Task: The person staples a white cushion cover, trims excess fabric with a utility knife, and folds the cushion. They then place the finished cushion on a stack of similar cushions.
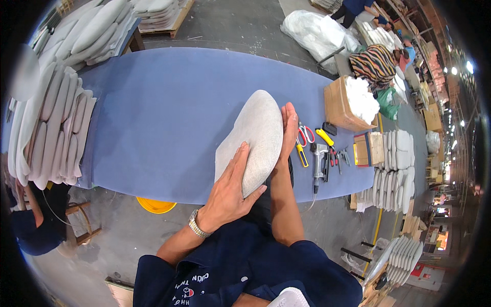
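A light grey fabric-covered padded panel (250,135), rounded at its far end, is tilted up over the blue-covered table in front of me. My left hand (228,190) lies along its near side, fingers stretched over the fabric and thumb by the lower edge, steadying it. A metal watch is on that wrist. Against the panel's right edge stands my right hand (289,130), palm turned to it, fingers straight and flat. The panel's underside is hidden.
On the table's right lie red-handled scissors (306,134), a yellow cutter (324,136), a staple gun (319,161) with a hose, and pliers (334,156). A cardboard box (340,106) with white stuffing stands behind them. Stacked grey panels (56,123) border the left end.
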Available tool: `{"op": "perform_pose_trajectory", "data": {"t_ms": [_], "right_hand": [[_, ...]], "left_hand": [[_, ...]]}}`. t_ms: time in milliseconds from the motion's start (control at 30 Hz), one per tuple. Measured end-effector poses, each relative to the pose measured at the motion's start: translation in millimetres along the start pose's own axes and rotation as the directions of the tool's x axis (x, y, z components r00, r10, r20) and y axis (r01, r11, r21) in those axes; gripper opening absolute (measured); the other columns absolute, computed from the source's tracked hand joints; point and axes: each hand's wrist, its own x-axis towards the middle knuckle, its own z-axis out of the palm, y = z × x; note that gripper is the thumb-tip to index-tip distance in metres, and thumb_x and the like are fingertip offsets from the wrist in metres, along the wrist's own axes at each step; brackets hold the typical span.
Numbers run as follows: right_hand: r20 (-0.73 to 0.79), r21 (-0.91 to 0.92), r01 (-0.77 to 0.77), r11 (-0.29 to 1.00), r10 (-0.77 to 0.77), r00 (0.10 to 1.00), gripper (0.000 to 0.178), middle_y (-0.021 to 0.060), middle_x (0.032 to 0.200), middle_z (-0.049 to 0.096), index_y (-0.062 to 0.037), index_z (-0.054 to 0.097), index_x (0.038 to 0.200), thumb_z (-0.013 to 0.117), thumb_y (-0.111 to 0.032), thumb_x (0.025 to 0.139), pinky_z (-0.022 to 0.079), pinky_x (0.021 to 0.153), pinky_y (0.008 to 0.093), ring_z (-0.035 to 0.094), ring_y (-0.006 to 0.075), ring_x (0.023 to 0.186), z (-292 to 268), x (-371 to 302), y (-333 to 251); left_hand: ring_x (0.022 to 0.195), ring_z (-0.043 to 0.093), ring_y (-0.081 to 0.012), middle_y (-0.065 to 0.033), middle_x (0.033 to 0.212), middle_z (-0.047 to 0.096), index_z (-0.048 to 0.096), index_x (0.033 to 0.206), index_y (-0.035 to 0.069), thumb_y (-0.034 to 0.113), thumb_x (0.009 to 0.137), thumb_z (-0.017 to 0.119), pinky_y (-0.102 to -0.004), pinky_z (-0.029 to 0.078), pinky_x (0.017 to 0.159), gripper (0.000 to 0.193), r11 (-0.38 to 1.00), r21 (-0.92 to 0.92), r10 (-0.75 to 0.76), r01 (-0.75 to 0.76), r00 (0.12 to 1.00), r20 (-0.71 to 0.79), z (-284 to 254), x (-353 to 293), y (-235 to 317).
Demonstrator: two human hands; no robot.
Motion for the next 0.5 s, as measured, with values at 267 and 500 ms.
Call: {"op": "perform_pose_trajectory", "data": {"t_ms": [267,500], "right_hand": [[0.218,-0.177,0.28,0.944,-0.24,0.946,0.055,0.0206,0.146,0.049,0.004,0.049,0.14,0.039,-0.041,0.109,0.038,0.117,0.044,0.051,0.0286,0.135,23,-30,-48],[0.614,-0.148,0.679,0.719,-0.472,0.633,0.033,0.0099,0.085,0.076,-0.0054,0.077,0.085,0.051,-0.022,0.099,0.05,0.098,0.0479,0.073,0.0296,0.089,32,-43,-55]], "left_hand": [[0.144,0.045,-0.0452,-0.0298,0.162,0.036,0.021,0.161,-0.004,0.019,0.087,0.081,-0.0465,0.041,0.116,0.099,0.999,-0.018,-0.044,0.044,0.999,0.029,-7,9,2],[0.136,0.055,-0.0438,-0.0298,0.153,0.048,0.029,0.158,-0.007,0.022,0.087,0.082,-0.0462,0.047,0.11,0.093,0.984,0.028,-0.177,0.176,0.983,0.054,-31,11,1]]}}
